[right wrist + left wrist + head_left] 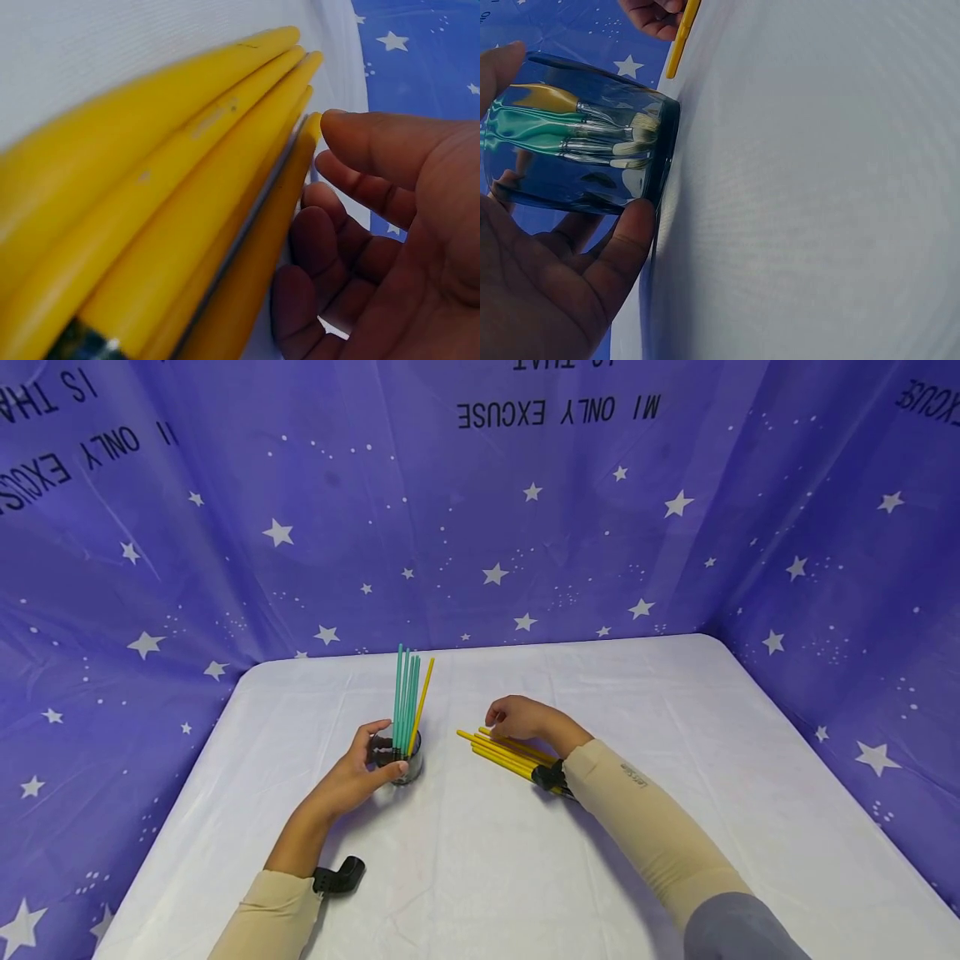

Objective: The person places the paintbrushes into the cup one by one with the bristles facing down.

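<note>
The step in hand appeared to be picking up a paintbrush for the glass tumbler (411, 770), which stood upright on the white table (480, 877). The left hand (351, 783) held the tumbler, thumb and fingers curled round its wall on the left and near sides. The right hand (525, 717) was to the right of the tumbler, its thumb tip at the end of the farthest yellow-handled brush (264, 247) and its fingers bent loosely alongside; whether it truly pinched that handle I could not tell. The next move seemed to call for a secure pinch on this one brush, parted from its neighbours, while the tumbler was kept steady.

The remaining loose yellow-handled brushes (502, 752) lay close together to the right of the tumbler and apart from it, handle ends pointing its way. Their handles were smooth and glossy, with a few worn specks showing close up. Inside the tumbler, several teal-handled brushes (411, 693) and a single yellow-handled one (422, 703) stood bristles down, the yellow leaning to the right. Through the smoky, clear wall showed silvery ferrules and pale bristles (643, 126) near the base.
</note>
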Demonstrator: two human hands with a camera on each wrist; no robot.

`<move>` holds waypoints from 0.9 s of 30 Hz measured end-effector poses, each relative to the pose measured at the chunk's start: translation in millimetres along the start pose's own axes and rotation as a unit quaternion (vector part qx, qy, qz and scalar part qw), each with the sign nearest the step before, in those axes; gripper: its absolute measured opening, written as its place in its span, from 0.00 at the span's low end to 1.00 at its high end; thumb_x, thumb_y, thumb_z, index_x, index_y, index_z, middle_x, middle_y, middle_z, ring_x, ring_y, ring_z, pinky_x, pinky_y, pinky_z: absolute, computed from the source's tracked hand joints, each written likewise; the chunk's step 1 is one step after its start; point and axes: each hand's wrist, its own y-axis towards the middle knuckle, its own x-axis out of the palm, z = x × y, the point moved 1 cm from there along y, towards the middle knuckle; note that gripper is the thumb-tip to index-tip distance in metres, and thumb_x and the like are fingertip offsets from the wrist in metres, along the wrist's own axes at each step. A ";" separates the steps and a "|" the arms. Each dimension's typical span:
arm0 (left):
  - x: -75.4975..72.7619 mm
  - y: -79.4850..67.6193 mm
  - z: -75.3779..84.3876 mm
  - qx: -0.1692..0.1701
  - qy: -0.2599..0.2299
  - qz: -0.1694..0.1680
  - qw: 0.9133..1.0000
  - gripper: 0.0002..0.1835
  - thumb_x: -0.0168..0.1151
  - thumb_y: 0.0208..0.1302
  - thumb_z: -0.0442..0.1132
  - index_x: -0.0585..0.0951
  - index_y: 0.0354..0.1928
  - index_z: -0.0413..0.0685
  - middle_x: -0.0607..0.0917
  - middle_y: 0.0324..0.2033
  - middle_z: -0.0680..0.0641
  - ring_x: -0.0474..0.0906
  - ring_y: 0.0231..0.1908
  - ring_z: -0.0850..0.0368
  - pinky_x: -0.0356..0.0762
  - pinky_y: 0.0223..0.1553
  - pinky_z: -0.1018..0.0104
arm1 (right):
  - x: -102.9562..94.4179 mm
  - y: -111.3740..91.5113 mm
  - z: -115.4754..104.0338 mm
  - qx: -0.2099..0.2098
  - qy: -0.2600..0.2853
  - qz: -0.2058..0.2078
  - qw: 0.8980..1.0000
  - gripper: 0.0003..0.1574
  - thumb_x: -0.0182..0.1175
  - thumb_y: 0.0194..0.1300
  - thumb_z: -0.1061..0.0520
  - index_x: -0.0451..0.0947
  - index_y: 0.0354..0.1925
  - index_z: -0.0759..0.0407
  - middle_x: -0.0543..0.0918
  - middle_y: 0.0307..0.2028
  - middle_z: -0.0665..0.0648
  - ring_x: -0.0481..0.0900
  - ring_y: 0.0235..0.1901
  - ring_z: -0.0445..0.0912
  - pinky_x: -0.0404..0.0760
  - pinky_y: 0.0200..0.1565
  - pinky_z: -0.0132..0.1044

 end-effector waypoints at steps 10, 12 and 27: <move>0.3 1.8 -2.9 -0.012 0.011 -0.001 1.000 0.44 0.68 0.64 0.50 0.52 0.74 0.57 0.71 0.63 0.36 0.68 0.63 0.40 0.56 0.64 0.39 | 0.6 3.1 -1.1 -0.016 -0.037 0.000 0.999 0.07 0.63 0.64 0.60 0.80 0.42 0.58 0.80 0.40 0.54 0.74 0.39 0.46 0.73 0.45 0.38; 0.4 1.1 -2.6 -0.016 0.010 -0.002 1.000 0.44 0.68 0.64 0.50 0.52 0.74 0.58 0.71 0.63 0.36 0.68 0.64 0.40 0.56 0.65 0.39 | 2.2 3.3 -1.4 -0.013 -0.044 0.002 0.999 0.06 0.63 0.64 0.60 0.80 0.41 0.57 0.80 0.39 0.53 0.74 0.38 0.46 0.73 0.44 0.38; 0.3 0.4 -0.4 -0.018 0.011 0.001 1.000 0.44 0.68 0.64 0.49 0.52 0.74 0.57 0.71 0.64 0.35 0.69 0.62 0.40 0.58 0.63 0.42 | 7.5 6.7 -2.0 -0.003 -0.067 0.016 0.998 0.03 0.62 0.65 0.63 0.79 0.38 0.58 0.78 0.35 0.53 0.72 0.32 0.45 0.71 0.35 0.35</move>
